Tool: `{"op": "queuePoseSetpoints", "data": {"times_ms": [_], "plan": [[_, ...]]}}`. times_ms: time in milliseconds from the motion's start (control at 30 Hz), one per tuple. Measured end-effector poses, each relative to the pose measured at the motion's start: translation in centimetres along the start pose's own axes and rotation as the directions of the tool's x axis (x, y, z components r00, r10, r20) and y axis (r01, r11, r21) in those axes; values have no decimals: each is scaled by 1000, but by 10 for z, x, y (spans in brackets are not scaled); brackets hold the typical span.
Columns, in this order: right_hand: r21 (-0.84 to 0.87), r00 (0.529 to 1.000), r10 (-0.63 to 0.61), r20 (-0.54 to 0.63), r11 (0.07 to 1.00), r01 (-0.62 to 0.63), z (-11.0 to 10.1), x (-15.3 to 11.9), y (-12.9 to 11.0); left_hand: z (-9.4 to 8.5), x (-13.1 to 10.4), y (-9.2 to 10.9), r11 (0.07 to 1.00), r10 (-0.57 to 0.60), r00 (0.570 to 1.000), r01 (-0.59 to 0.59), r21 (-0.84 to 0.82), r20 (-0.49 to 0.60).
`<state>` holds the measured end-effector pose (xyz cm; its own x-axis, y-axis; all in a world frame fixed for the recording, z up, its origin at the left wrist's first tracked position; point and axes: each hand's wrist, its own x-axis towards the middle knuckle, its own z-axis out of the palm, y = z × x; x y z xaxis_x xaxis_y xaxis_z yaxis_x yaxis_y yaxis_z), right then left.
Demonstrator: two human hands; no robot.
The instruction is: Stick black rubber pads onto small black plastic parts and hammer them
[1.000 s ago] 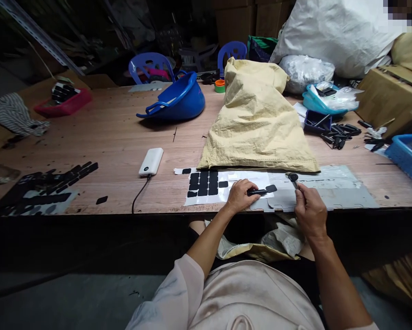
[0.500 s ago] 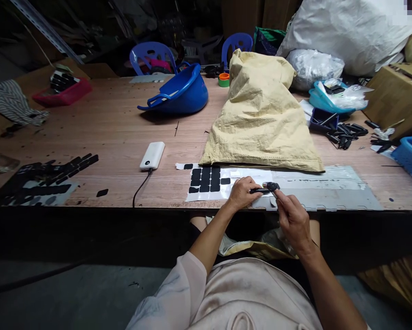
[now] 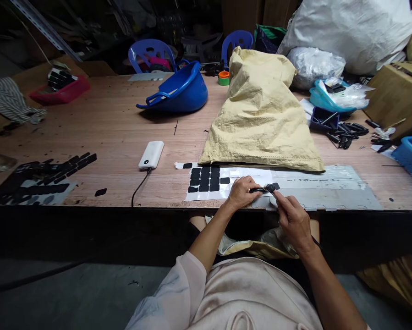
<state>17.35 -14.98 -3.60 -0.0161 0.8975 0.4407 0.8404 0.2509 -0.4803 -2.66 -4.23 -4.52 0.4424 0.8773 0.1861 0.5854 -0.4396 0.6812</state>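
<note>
My left hand [image 3: 242,192] is closed around the thin end of a black pen-like piece [image 3: 260,189], held flat just above the table's front edge. The piece has a rounded black head [image 3: 271,188] pointing right. At that head, the fingers of my right hand [image 3: 295,222] are pinched together, their tips against or very near it; what they hold is too small to make out. A dark rounded patch [image 3: 277,186] shows just beyond the head. Left of my hands lies a white sheet [image 3: 209,195] bearing rows of black rounded-square pads [image 3: 205,178].
A pale yellow sack [image 3: 260,114] lies behind the sheet and a grey plate [image 3: 329,195]. A white power bank [image 3: 151,155] with a cable, a blue basin [image 3: 183,94], black pads [image 3: 51,188] at left, and black pen-like pieces [image 3: 345,137] at right share the table.
The rounded head of the black piece has turned slightly between my fingers, and the dark patch beside it shows more. Both hands stay nearly in place.
</note>
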Motion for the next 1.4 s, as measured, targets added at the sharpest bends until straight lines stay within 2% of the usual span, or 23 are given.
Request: {"op": "queuePoseSetpoints", "data": {"times_ms": [100,233,333,400,500,567,767,1000,1100,1300,1400], "plan": [[-25,1000,9,-11,1000,-10,-2,2,2,0,0,1,1000,-6,1000,6,-4,-6],[-131,989,63,-131,988,-81,-13,14,15,0,-1,4,1000,-19,1000,19,3,-16],[-263,981,92,-169,955,-135,-22,27,41,0,-2,6,1000,-22,1000,22,19,-23],[-348,985,98,-144,926,-144,-25,34,63,1,-2,6,999,-19,1000,19,32,-25],[-425,996,46,-82,902,-77,-24,42,90,2,-2,5,999,-6,999,8,49,-31],[-440,996,22,-82,896,-56,-21,44,99,2,-2,4,998,3,999,-1,56,-33],[-426,984,76,-159,894,-138,-14,42,93,-1,-5,4,998,5,1000,-4,63,-14],[-433,984,99,-147,888,-154,-13,42,90,-3,-9,6,995,51,999,-52,85,20],[-449,985,99,-141,881,-153,-13,43,90,-3,-24,13,994,51,998,-54,97,31],[-454,986,95,-141,878,-149,-12,42,89,2,-71,29,988,127,988,-134,79,88],[-453,985,105,-137,878,-157,-12,42,88,2,-78,32,984,163,984,-168,67,70]]}}
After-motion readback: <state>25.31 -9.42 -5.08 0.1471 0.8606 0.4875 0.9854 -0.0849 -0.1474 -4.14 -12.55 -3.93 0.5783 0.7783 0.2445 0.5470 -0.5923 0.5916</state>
